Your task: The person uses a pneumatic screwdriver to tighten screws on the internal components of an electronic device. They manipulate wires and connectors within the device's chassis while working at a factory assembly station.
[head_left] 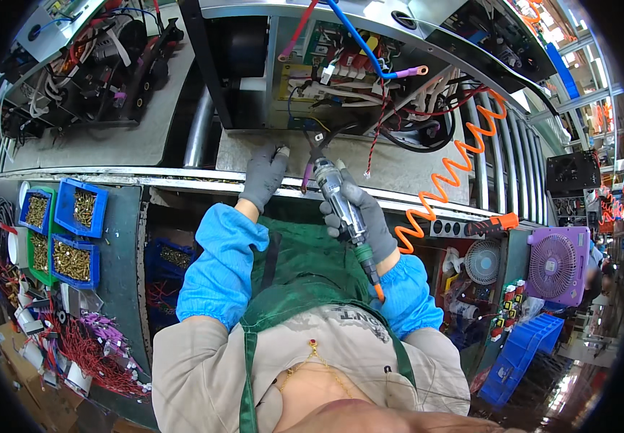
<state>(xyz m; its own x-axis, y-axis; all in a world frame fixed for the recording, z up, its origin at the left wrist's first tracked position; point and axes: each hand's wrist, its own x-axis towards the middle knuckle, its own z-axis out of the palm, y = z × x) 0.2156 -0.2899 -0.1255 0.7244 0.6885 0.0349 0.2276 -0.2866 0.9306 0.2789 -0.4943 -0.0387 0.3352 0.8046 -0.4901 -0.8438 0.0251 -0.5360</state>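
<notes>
My right hand [368, 216], in a grey glove, is wrapped round a pneumatic hand tool [342, 206] with a silver, partly clear body and a green collar. Its dark head points away from me, close to a small metal lug [319, 136]. An orange hose end [378, 291] shows at the tool's near end. My left hand [263, 178], also gloved, rests at the bench edge left of the tool's head. Its fingers are drawn together at the tips; whatever they pinch is too small to name. Between both hands hangs a purple-sleeved wire end [307, 177].
Ahead stands an open metal cabinet [283, 108] full of wiring, with a blue cable [359, 40] ending in a lug. A coiled orange hose [445, 177] crosses the rollers [499, 159] at right. Blue bins [77, 209] of brass screws sit left, a purple fan [559, 267] right.
</notes>
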